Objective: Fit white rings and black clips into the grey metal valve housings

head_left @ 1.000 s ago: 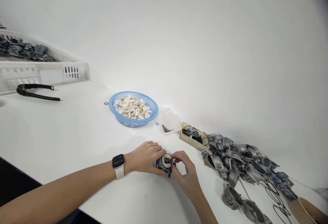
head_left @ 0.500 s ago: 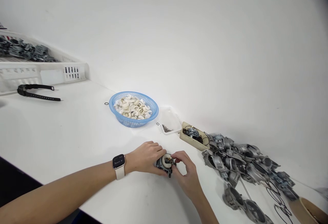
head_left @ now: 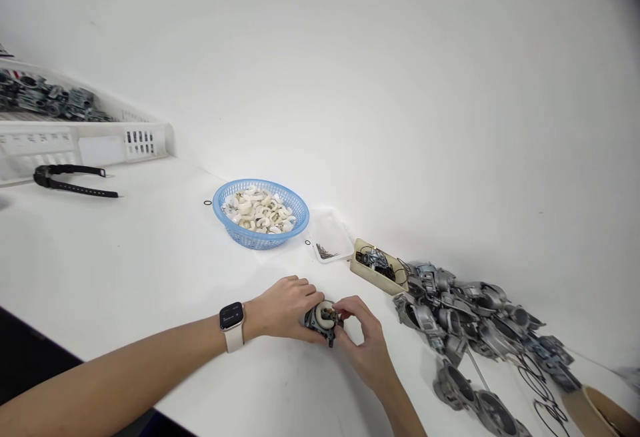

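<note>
My left hand [head_left: 289, 307], with a watch on its wrist, is closed around a grey metal carburetor body [head_left: 311, 321] low over the white table. A white curved float [head_left: 323, 317] sits in the body's round opening, with small brass-coloured parts beside it. Thumb and forefinger of my right hand [head_left: 367, 343] are pinched at the right edge of the body, next to the float. Whatever small piece lies between those fingertips is hidden.
Beyond my hands stand a blue basket [head_left: 260, 243] of white floats, a clear tray [head_left: 343, 250] with thin pins and a cream box [head_left: 373, 277]. Metal carburetor parts [head_left: 460, 310] are heaped at right. A black watch [head_left: 45, 175] lies by the white crate [head_left: 100, 150].
</note>
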`<state>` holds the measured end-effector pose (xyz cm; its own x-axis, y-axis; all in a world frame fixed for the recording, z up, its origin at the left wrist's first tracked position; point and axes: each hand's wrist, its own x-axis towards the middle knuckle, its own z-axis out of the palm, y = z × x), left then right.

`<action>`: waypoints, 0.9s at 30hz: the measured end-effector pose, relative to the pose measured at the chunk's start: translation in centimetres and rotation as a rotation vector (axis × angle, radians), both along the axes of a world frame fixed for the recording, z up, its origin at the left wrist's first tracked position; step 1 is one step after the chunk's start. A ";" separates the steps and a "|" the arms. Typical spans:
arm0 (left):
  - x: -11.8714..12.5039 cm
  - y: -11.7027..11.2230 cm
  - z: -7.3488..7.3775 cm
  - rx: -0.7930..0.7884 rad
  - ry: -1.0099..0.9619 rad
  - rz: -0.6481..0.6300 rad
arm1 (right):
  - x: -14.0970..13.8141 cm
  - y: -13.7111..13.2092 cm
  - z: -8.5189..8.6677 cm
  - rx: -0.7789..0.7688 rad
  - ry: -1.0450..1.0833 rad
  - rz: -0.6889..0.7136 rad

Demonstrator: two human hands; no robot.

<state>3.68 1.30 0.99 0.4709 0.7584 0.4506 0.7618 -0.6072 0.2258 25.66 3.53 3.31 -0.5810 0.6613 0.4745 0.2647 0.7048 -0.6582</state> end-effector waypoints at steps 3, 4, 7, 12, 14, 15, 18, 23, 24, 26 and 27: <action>0.0 0.0 0.0 -0.004 0.003 -0.001 | 0.0 0.0 0.0 0.004 0.002 0.001; 0.0 0.0 -0.1 -0.002 0.006 -0.002 | 0.0 0.0 0.0 0.006 0.004 0.001; -0.1 0.0 0.0 0.005 0.015 -0.007 | 0.0 0.0 -0.2 0.005 0.003 -0.001; -0.1 0.0 0.1 0.013 0.020 -0.022 | 0.1 0.1 -0.4 0.007 0.005 -0.022; -0.1 0.0 0.1 0.017 0.020 -0.024 | 0.1 0.1 -0.5 0.005 0.003 -0.027; -0.1 0.0 0.1 0.019 0.021 -0.023 | 0.1 0.1 -0.5 0.003 0.002 -0.027; -0.1 0.0 0.1 0.021 0.023 -0.024 | 0.0 0.1 -0.5 0.010 0.009 -0.022; -0.1 0.0 0.0 0.011 0.025 -0.017 | -0.1 0.2 -0.6 0.022 0.020 -0.017; -0.1 0.0 0.0 0.010 0.026 -0.015 | 0.0 0.2 -0.6 0.023 0.021 -0.016; 0.0 0.0 0.0 0.009 0.028 -0.014 | 0.0 0.2 -0.6 0.023 0.021 -0.016; 0.0 0.0 0.0 0.008 0.028 -0.014 | 0.0 0.2 -0.6 0.023 0.022 -0.015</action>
<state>3.63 1.30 0.97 0.4942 0.7481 0.4428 0.7591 -0.6196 0.1995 25.65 3.69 2.72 -0.5602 0.6586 0.5025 0.2606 0.7159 -0.6478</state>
